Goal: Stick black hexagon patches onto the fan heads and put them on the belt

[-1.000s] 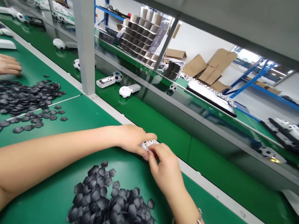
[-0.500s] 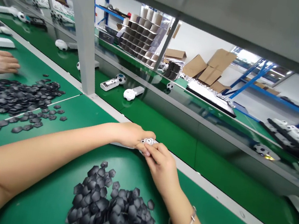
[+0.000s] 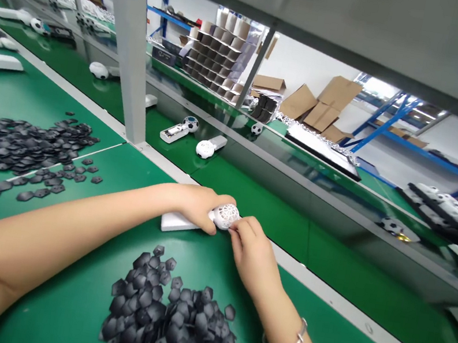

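Observation:
A white plastic device with a round, latticed head [image 3: 226, 216] and a flat handle [image 3: 176, 222] lies at the back edge of the green bench. Around its neck, where handle meets head, my left hand [image 3: 199, 206] is closed. The fingertips of my right hand [image 3: 249, 245] are pinched together against the right side of the head; whether they hold a small part is hidden. Nearer to me lies a heap of black pentagonal pieces [image 3: 180, 327], below both hands and touched by neither.
Beyond the bench's metal rail [image 3: 322, 295], a green conveyor belt [image 3: 261, 191] carries white devices with football-patterned heads [image 3: 205, 149]. To the left is another heap of black pieces [image 3: 35, 145]. A grey upright post [image 3: 126, 49] stands left of my hands.
My right hand has drawn back slightly to the right, uncovering the latticed head. Belt items have shifted slightly right at left and centre. Another person's hand at the left has left the view.

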Available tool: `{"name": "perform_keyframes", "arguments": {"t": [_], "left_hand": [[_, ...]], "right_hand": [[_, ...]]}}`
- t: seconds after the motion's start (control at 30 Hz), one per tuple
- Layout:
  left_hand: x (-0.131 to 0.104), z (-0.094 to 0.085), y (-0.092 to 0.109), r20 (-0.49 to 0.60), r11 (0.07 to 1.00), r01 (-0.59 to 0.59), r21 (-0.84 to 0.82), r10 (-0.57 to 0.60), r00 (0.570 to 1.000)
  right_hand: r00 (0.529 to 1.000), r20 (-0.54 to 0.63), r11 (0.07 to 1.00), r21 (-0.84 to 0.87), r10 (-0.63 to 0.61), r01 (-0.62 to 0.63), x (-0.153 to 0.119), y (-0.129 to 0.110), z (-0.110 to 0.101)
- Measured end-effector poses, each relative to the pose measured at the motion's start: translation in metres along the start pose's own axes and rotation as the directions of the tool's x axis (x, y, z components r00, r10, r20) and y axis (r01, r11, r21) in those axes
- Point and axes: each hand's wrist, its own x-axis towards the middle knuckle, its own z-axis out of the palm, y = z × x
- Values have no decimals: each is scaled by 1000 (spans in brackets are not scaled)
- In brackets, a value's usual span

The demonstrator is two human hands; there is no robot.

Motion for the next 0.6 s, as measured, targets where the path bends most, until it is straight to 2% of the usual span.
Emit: {"name": "perform_keyframes", "arguments": {"t": [0.23, 0.47, 0.6], "left_hand": [[0, 4, 6, -45, 994, -5, 110, 10, 999], [3, 12, 8, -72, 989, -12, 149, 23, 997], [4, 15, 8, -82, 985, -33, 171, 48, 995]], "right_hand": [[998, -19, 965, 255, 66, -59, 4, 0, -4], [998, 30, 994, 85, 59, -62, 0, -1, 3], [998, 18, 987, 153, 52, -54, 0, 0, 2]]}}
